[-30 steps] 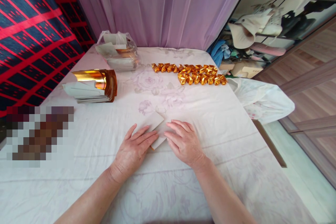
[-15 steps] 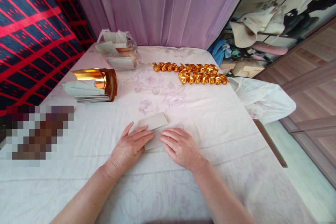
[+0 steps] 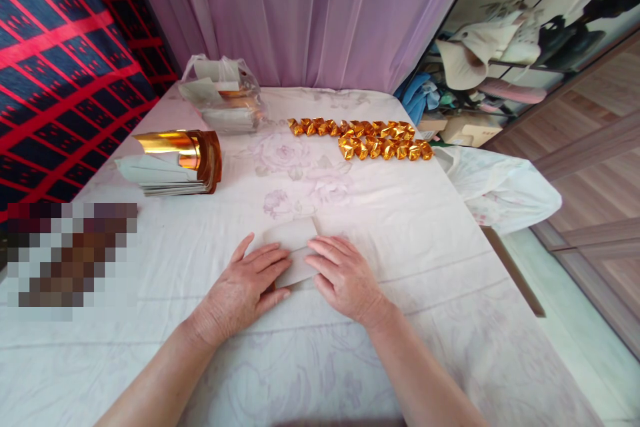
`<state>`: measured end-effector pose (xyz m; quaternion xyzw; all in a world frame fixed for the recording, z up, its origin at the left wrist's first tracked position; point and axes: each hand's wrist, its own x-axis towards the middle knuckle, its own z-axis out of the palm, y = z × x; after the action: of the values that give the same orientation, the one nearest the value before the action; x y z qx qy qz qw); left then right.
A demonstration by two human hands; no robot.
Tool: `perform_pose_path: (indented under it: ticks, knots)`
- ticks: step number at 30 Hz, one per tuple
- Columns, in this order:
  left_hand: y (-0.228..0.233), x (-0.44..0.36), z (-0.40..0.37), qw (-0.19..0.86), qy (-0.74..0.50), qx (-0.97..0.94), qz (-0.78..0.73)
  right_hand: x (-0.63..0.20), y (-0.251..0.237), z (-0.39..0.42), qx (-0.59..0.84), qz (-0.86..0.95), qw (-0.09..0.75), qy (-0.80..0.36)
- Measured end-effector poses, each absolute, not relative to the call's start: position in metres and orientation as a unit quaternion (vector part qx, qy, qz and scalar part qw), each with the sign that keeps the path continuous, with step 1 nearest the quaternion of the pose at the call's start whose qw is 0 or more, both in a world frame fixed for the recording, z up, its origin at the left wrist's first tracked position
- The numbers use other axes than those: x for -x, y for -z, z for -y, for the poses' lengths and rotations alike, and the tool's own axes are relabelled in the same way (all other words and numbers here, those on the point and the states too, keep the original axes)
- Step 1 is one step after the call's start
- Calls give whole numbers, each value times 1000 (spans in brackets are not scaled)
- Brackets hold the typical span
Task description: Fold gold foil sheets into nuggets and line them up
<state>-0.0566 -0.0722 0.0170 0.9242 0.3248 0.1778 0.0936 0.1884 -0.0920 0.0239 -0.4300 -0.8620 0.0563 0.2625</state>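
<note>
Pale folded paper sheet (image 3: 293, 247) at lower centre | left hand (image 3: 240, 287), right hand (image 3: 343, 273) flat, fingers spread, pressing it | advice: crease firmly, keeping edges aligned.

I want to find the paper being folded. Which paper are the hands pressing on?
The small pale sheet in front, lying flat under the left hand and right hand. The gold-topped stack and the bagged sheets sit untouched farther back.
</note>
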Motion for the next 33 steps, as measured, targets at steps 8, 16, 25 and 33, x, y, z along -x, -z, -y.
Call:
perform_pose_path:
  ticks: [8, 16, 25, 33]
  knots:
    - [-20, 51, 79, 69, -211, -914, -339, -190, -20, 91, 429, 866, 249, -61]
    - [-23, 47, 80, 48, -224, -909, -348, -190, -24, 92, 428, 866, 248, -74]
    - [-20, 48, 78, 81, -227, -894, -379, -196, -19, 89, 450, 836, 295, -104]
    - [-21, 43, 74, 102, -246, -865, -425, -190, -14, 87, 497, 801, 313, -111]
